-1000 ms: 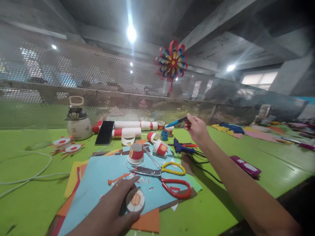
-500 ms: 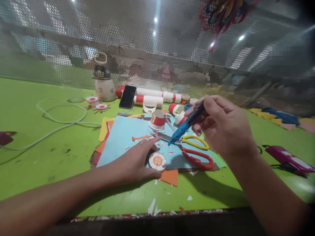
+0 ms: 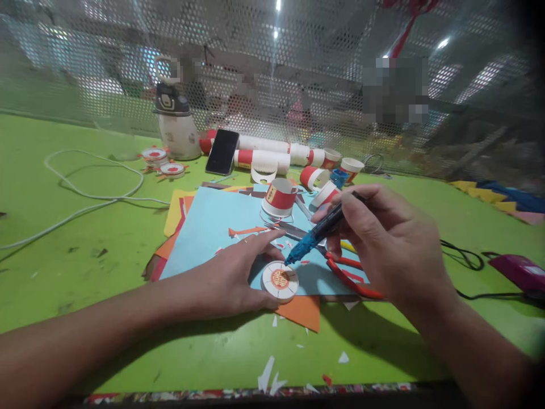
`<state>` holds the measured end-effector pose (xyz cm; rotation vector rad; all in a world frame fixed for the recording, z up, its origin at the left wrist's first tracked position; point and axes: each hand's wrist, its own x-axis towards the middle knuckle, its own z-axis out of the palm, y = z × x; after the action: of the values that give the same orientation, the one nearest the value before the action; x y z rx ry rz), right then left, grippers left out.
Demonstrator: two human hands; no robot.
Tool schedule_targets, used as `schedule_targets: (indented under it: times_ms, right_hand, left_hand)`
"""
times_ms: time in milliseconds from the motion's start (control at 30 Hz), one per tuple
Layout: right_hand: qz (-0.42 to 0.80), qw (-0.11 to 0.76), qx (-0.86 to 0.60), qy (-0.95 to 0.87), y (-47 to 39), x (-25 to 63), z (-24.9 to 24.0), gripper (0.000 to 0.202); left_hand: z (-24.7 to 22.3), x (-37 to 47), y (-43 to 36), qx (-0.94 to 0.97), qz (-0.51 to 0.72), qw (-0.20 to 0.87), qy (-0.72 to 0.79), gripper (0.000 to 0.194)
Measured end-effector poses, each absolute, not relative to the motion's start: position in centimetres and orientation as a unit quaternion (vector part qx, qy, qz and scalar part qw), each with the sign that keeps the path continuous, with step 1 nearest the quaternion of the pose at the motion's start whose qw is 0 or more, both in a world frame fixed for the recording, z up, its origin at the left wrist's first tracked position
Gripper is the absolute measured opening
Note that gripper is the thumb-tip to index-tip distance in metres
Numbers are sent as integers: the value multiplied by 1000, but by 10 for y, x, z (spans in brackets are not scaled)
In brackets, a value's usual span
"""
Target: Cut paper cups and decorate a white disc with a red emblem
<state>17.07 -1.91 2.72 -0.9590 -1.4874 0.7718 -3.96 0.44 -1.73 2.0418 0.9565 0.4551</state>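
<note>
A round white paper-cup base [image 3: 280,292] with a red and gold emblem and lines across it lies near the front edge of the light-blue paper [image 3: 204,227]. Around its left side curves my left hand [image 3: 230,278], thumb at the near edge, index finger reaching past it. My right hand [image 3: 378,233] grips a pen [image 3: 315,236], black at the back and rough blue toward its tip. The tip is at the far rim of the base. Scissors [image 3: 353,281] with red and yellow handles lie partly hidden behind the right hand. A cut red-and-white paper cup [image 3: 279,199] stands beyond them.
A phone [image 3: 222,152] leans on rolls of stacked cups [image 3: 264,160], beside a white bottle [image 3: 176,133]. Fringed discs [image 3: 172,169] and a white cable [image 3: 102,200] lie left. A magenta device [image 3: 517,272] with a black cord is right. Paper scraps [image 3: 267,372] litter the front.
My right hand has brought the pen down and toward me, so its tip is now at the base's rim. My left hand stays around the base. The view has shifted slightly.
</note>
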Motion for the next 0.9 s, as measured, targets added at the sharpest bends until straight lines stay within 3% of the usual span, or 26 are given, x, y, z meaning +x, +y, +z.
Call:
schedule_targets:
  times_ms: [133, 300, 600, 900]
  right_hand:
    - [305, 557, -413, -653, -27, 166, 27, 8]
    - [297, 542, -408, -673, -31, 159, 25, 4]
    - [268, 518, -412, -701, -31, 158, 19, 3]
    - [264, 513, -408, -708, -31, 158, 18, 2]
  left_hand:
    - [-16, -38, 5, 810, 191, 418, 366, 84]
    - [-17, -37, 5, 823, 216, 409, 329, 70]
    - [-19, -34, 5, 829, 246, 401, 302, 73]
    - [-19, -33, 5, 831, 249, 403, 293, 61]
